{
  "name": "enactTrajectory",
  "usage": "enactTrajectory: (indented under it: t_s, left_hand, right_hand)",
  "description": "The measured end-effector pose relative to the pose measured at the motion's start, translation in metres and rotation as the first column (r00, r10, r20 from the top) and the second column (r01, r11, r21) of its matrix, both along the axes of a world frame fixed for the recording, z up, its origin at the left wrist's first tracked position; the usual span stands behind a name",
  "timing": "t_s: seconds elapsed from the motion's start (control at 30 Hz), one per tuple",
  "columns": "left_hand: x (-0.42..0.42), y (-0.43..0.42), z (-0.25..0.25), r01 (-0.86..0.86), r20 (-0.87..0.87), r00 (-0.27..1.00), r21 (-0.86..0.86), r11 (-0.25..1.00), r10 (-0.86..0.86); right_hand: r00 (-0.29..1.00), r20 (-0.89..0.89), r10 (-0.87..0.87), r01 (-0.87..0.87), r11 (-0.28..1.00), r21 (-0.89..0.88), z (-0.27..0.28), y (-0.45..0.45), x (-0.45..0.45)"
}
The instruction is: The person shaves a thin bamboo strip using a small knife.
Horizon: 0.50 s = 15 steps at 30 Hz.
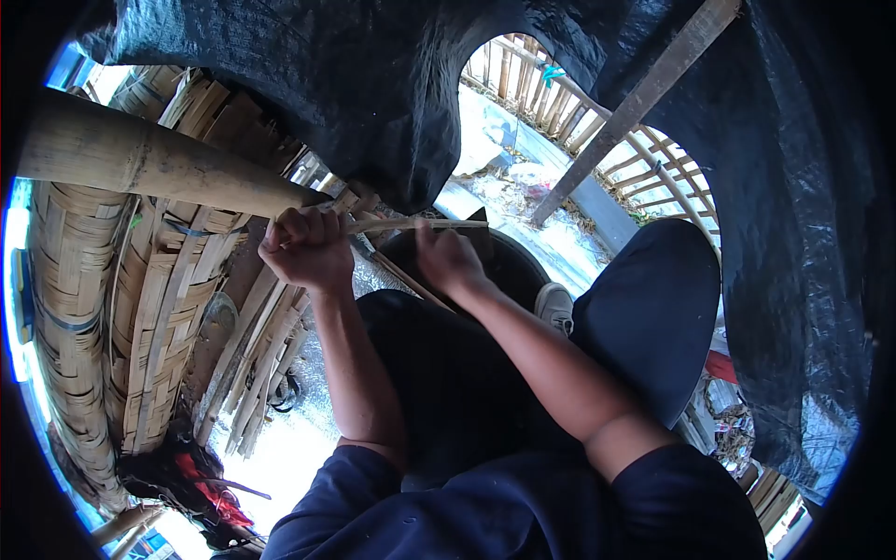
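A thin, pale bamboo strip [378, 225] runs left to right in front of me, roughly level. My left hand [310, 247] is closed in a fist around its left end. Closer to the right end, my right hand [448, 259] is closed at the strip, with the thumb lying over it; its other fingers are mostly hidden. A dark, pointed, blade-like piece [482, 241] shows just beyond the right hand, behind the strip. Whether that hand also holds this piece, I cannot tell. Below the hands is a round black container [527, 266], partly covered by my arm.
A thick bamboo pole [159, 161] juts in from the left, ending near my left hand. Woven bamboo rolls [79, 308] stand at the left, with split bamboo pieces [257, 359] beside them. Black plastic sheeting [280, 75] hangs overhead. A slanted bar [635, 107] crosses the upper right.
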<state>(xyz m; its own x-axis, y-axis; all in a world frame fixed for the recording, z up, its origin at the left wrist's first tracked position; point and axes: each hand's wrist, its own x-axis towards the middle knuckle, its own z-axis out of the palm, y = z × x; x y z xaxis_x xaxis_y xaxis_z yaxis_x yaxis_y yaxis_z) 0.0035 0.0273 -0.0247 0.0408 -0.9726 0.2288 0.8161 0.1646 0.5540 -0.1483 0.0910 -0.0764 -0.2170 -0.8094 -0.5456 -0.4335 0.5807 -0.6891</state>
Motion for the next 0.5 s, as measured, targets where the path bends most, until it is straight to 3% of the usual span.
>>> enactTrajectory:
  t_s: [0.1, 0.17, 0.23, 0.3, 0.47, 0.5]
  left_hand:
    - [0.006, 0.000, -0.002, 0.014, -0.008, 1.000, 0.007, 1.000, -0.014]
    - [0.006, -0.001, -0.001, 0.064, -0.025, 0.998, -0.021, 0.998, -0.064]
    - [0.006, -0.001, -0.003, 0.103, -0.053, 0.993, -0.041, 0.994, -0.105]
    - [0.007, 0.000, -0.003, 0.132, 0.058, 0.990, -0.092, 0.987, -0.127]
    - [0.015, -0.005, -0.007, 0.049, -0.045, 0.998, -0.014, 0.999, -0.049]
    - [0.017, -0.005, -0.007, 0.048, -0.044, 0.998, -0.007, 0.999, -0.049]
  right_hand:
    - [0.997, -0.039, -0.069, 0.071, 0.997, 0.042, -0.047, 0.002, -0.015]
    - [0.995, -0.058, -0.081, 0.079, 0.996, -0.035, -0.010, 0.001, 0.001]
    - [0.979, 0.107, 0.171, -0.169, 0.985, -0.031, 0.035, 0.001, 0.008]
    - [0.982, 0.121, 0.142, -0.139, 0.990, -0.034, 0.026, 0.001, 0.004]
    - [0.990, 0.099, 0.096, -0.087, 0.992, -0.087, 0.017, -0.006, 0.011]
    - [0.995, 0.016, 0.101, -0.099, 0.989, -0.106, 0.018, -0.007, 0.015]
